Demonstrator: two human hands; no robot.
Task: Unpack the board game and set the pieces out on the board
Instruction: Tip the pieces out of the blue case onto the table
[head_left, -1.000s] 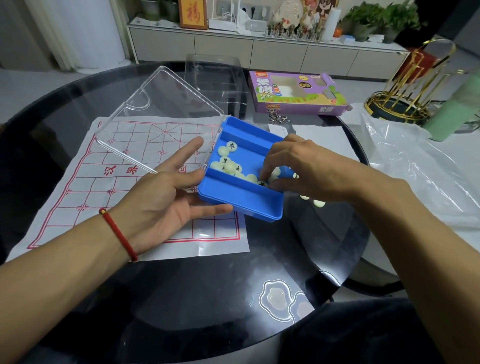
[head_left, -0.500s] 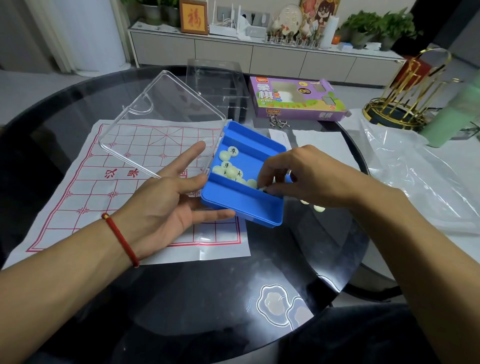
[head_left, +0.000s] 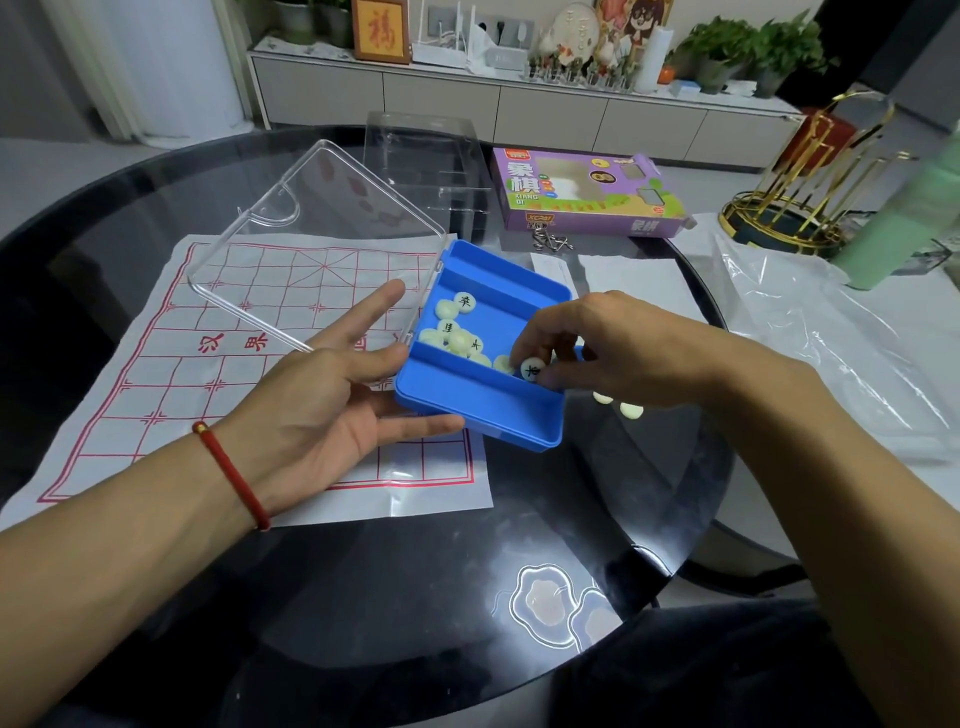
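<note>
Left hand (head_left: 332, 410): fingers extended, cradling blue plastic compartment tray (head_left: 498, 415) with clear hinged lid (head_left: 317, 244). Right hand (head_left: 613, 353): pinching round pale game piece (head_left: 532, 370) over tray.

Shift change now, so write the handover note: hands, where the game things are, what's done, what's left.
Left hand: open, fingers straight, supporting the blue case from its left side and underneath.
Right hand: grip pinches one white piece over the case.
Paper board: spread flat on the glass table, no pieces on it yet.
Clear lid: open. More pieces remain in the middle compartment; two loose pieces lie on the table right of the case.
Done: unpacked, opened. Left: place every piece.
</note>
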